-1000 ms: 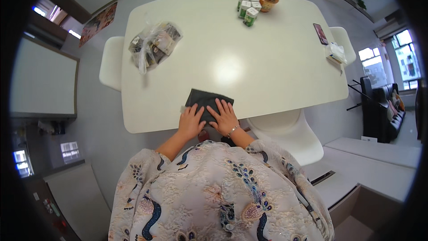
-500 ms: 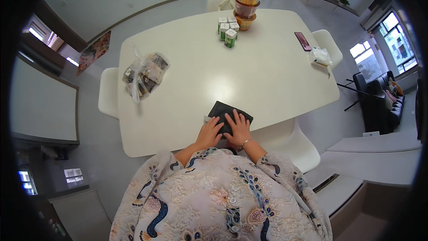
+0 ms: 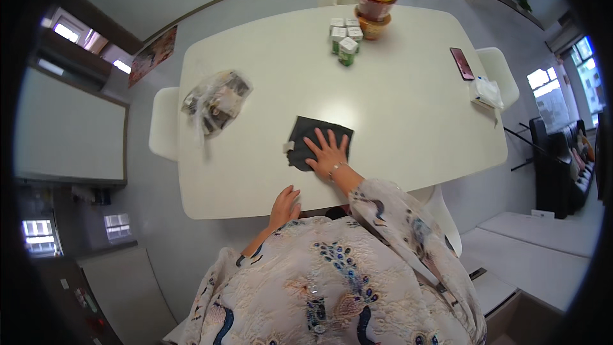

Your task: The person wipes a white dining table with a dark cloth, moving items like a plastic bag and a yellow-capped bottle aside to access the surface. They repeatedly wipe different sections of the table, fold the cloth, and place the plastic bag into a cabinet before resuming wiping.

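Note:
A dark grey folded cloth [image 3: 306, 129] with a small white tag at its left side lies flat on the white table [image 3: 255, 172]. On top of it rests my right hand [image 3: 327, 154], palm down with fingers spread, covering its lower right part. A bracelet circles that wrist. My left hand [image 3: 285, 206] is at the table's near edge, apart from the cloth, its fingers loosely extended and holding nothing.
A clear plastic bag of packages [image 3: 220, 99] lies at the left. Several small green containers with white lids [image 3: 347, 50] stand far back beside stacked instant-noodle tubs [image 3: 377, 7]. A phone [image 3: 461, 64] and a tissue pack [image 3: 487, 92] sit at the right.
The cloth has moved away from me, up the table, under my right hand. My left hand has come off it and drawn back to the near edge. The view has shifted somewhat.

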The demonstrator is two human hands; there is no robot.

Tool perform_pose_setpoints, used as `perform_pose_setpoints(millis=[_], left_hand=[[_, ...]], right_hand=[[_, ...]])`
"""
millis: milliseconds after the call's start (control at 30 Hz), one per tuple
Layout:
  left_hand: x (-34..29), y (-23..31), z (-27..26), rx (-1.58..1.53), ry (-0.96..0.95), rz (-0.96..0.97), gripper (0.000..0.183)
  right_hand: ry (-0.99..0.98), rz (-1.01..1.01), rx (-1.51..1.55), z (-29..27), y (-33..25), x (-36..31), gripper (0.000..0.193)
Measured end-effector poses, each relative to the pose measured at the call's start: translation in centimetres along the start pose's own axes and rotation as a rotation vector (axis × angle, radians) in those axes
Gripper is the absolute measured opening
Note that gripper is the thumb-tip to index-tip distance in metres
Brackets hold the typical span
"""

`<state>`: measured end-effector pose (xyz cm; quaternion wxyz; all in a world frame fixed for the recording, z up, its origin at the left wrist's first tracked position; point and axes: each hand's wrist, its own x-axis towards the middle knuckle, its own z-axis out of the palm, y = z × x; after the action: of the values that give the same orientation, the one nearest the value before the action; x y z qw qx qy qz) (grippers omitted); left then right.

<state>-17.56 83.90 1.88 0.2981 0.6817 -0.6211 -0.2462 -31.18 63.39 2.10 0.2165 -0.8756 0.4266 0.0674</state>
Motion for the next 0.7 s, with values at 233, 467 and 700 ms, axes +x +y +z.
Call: perform_pose_setpoints(millis=[233, 467, 700], left_hand=[[-0.7, -2.6, 2.8, -0.167, 0.005, -0.002, 0.039], [2.1, 1.5, 1.3, -0.145, -0.082, -0.053, 0.038], [2.9, 2.4, 1.9, -0.182, -0.127, -0.028, 0.037]], right_hand=[[0.100, 0.112, -0.006, -2.0, 4.6, 5.7, 0.059], [0.247, 0.527, 0.009, -3.4, 18.3, 2.4, 0.062], [0.265, 0.917, 0.095, -2.6, 28.4, -8.9, 0.065]])
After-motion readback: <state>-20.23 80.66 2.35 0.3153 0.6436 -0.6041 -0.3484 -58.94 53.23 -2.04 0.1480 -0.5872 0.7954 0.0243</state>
